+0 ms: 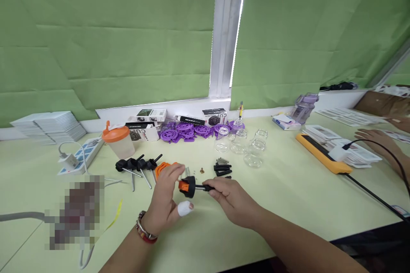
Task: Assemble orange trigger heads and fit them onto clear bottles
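My right hand (232, 198) pinches the black end of a piece with a metal rod (199, 187). At the rod's other end sits a round black head with an orange insert (184, 186), pointing left. My left hand (166, 198) is beside that head with fingers and thumb spread apart, the thumb wrapped in white. Whether a fingertip touches the head cannot be told. Left of it lie several black-headed pieces with metal rods (141, 164) and a stack of orange parts (162, 168). Beyond my hands are black sleeves (222, 169), springs (222, 161) and small brass-coloured bits (202, 170).
Purple plastic parts (184, 130), cup-holder boxes (142, 132) and clear cups (254, 153) line the back. A lidded orange-topped cup (117, 140) and a power strip (86, 155) stand left. At right are a yellow power strip (323, 153) and another person's hand (378, 138).
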`<state>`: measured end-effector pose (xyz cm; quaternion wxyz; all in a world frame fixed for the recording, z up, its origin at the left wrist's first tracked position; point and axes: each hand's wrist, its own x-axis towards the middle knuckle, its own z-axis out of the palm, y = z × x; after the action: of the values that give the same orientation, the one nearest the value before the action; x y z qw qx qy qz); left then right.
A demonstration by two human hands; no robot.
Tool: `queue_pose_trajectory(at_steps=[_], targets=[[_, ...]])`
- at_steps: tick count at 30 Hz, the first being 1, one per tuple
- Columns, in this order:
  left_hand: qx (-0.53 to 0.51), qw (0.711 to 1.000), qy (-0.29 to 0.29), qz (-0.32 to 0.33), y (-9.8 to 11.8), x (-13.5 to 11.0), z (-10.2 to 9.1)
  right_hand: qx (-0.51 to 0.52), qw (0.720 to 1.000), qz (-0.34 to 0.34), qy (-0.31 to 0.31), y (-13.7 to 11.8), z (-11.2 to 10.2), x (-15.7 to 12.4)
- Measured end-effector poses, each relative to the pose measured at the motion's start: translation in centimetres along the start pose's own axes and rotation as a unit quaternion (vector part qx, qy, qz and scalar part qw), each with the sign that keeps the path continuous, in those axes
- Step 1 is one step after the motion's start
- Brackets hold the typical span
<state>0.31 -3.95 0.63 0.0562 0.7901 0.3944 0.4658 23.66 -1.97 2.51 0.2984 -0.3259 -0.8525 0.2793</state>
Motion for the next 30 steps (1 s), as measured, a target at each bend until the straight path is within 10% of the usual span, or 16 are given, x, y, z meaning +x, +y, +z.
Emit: queue_pose_trajectory(at_steps=[4,11,30], targets=[[-0.032,0.982,-0.102,-0.158,2.5,0.4,0.3,0.176,0.976,0.122,-0.048,0.0,0.1,-1.3],[-0.162,0.888,-0.113,-0.415,2.3,-0.6,2.0,0.228,0.936,0.265,-0.043,3.0,3.9,-0.3],[-0.119,0.884,-0.094,-0.442,-0.1,-2.1,4.0,0.199,0.949,0.244,0.01,4.7,7.4,2.8]])
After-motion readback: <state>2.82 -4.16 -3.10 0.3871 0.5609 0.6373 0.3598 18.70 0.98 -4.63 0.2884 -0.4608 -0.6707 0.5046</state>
